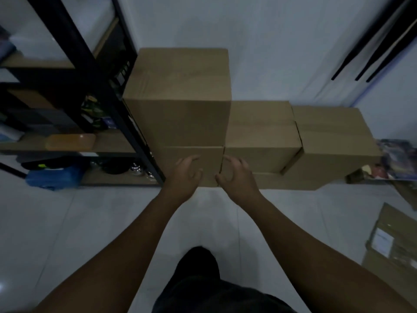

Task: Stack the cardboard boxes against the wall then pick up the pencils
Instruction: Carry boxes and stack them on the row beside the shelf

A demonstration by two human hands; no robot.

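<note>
Dim, bluish light. Pale wall [270, 41] behind, glossy light-tiled floor [90, 222] below. Black-framed shelving unit [76, 53] with wooden boards at left; dark slanted rods [357, 53] top right.

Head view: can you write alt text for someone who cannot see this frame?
The person's left hand and right hand reach out empty, fingers loosely curled, toward cardboard boxes lined against a white wall. The tallest stack stands beside a black shelving unit; lower boxes sit to its right.
</note>
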